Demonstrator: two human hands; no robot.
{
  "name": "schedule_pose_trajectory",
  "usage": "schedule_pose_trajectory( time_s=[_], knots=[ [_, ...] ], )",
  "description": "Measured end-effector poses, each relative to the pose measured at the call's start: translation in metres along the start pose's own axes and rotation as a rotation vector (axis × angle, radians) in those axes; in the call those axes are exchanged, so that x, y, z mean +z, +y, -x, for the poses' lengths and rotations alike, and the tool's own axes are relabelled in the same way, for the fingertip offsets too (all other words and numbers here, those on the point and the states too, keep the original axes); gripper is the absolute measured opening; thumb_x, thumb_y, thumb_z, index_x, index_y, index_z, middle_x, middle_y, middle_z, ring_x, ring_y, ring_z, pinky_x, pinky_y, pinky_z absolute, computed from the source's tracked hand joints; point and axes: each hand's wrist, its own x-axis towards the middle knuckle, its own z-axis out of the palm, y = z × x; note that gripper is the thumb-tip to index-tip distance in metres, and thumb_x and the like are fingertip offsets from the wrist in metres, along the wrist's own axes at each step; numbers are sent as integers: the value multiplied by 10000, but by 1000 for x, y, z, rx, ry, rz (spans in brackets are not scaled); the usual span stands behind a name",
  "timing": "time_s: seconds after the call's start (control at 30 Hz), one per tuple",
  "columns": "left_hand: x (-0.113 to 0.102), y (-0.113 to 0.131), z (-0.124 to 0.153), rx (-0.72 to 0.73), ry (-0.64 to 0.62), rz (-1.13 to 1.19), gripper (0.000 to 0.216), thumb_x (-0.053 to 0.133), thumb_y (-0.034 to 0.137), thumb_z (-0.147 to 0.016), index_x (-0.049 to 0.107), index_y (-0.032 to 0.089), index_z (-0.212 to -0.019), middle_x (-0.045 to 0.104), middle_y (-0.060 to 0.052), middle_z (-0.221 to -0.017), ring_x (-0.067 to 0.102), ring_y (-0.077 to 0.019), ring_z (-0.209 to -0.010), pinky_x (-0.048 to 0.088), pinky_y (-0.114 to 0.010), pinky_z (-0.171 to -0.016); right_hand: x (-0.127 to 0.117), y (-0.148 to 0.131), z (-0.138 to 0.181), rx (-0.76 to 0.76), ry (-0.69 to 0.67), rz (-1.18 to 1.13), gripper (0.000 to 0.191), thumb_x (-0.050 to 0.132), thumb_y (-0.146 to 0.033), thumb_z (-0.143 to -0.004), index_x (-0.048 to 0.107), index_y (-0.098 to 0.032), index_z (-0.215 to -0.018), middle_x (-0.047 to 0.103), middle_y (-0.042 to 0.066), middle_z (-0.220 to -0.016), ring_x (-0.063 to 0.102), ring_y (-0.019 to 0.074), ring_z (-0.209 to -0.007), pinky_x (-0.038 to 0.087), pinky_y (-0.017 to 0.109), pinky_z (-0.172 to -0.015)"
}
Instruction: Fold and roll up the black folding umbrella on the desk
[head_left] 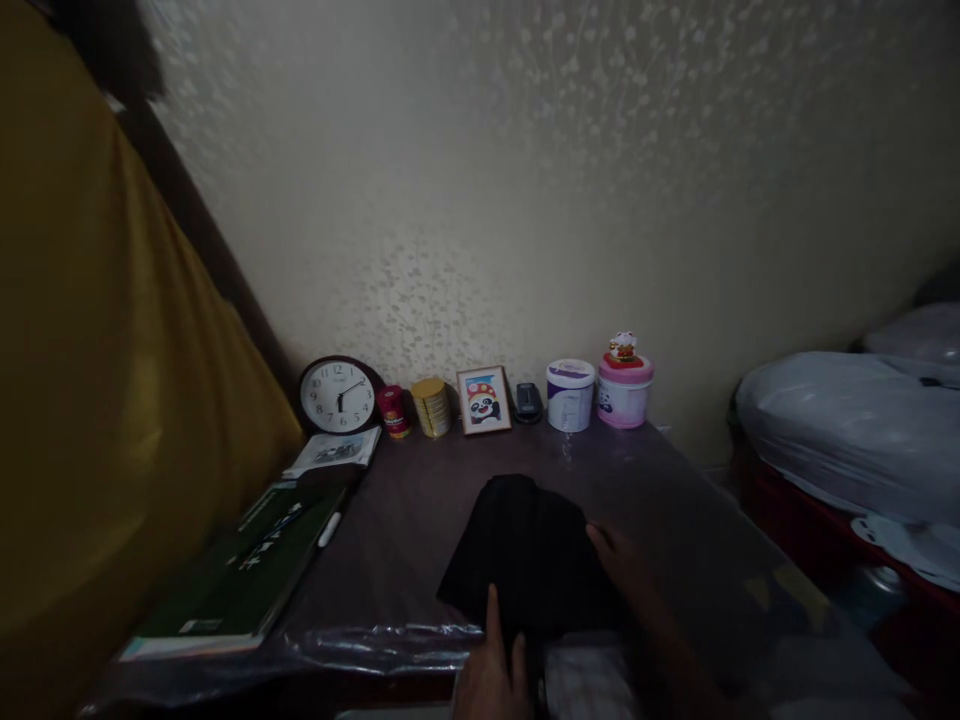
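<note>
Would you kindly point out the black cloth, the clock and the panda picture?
black cloth (525, 545), head view, middle of fabric
clock (339, 397), head view, dial centre
panda picture (484, 404), head view, panda's face

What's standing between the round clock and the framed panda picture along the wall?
In the head view, a small red can and a gold tin stand between the clock and the panda picture.

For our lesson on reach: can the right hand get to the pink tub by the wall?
Probably yes. The right hand lies on the black cloth, and the table from there to the pink tub looks bare, with nothing in the way.
</note>
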Motion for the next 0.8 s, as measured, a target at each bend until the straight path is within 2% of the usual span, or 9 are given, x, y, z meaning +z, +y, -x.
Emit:
schedule_pose_trajectory(
  time_s=[0.1,0.3,0.43,0.57,0.7,0.8],
  knots=[
    [-2,0,1,22,-20,7,591,233,346,-892,5,132,-1393,643,-111,-1044,601,-178,-949,387,-225,-798,-1,-11,1,69,-11,-122,396,509,-514,-649,654,-173,-788,686,99,-879,615,271,-874,463,392,-803],
    [-3,-1,1,45,-12,88,591,241,333,-891,24,112,-1394,640,-123,-1058,597,-174,-972,387,-214,-811,1,-23,3,185,-127,-280,390,607,-510,-616,672,-164,-784,699,73,-849,621,275,-874,477,390,-789],
    [-4,-1,1,57,-16,113,585,241,317,-893,27,101,-1392,634,-132,-1072,585,-176,-1005,390,-218,-820,6,-36,-3,135,-150,-350,386,611,-472,-639,650,-168,-874,690,63,-906,622,253,-871,482,358,-762],
    [-6,1,1,57,-24,109,584,228,306,-893,30,63,-1386,637,-149,-1061,588,-181,-995,391,-229,-832,16,-70,-10,106,-171,-382,369,628,-433,-624,642,-168,-881,697,48,-829,628,236,-829,485,325,-722],
    [-7,1,2,57,-46,117,589,221,294,-889,24,39,-1382,584,-169,-1156,564,-174,-1041,364,-224,-879,33,-100,-15,58,-296,-391,314,600,-409,-666,646,-167,-862,693,37,-784,629,216,-783,480,296,-683],
    [-9,1,2,63,-64,125,594,212,295,-888,4,34,-1379,546,-169,-1210,545,-167,-1072,350,-216,-895,54,-105,-16,97,-383,-482,332,608,-390,-669,621,-166,-914,685,27,-775,631,195,-735,478,287,-666]
  ],
)
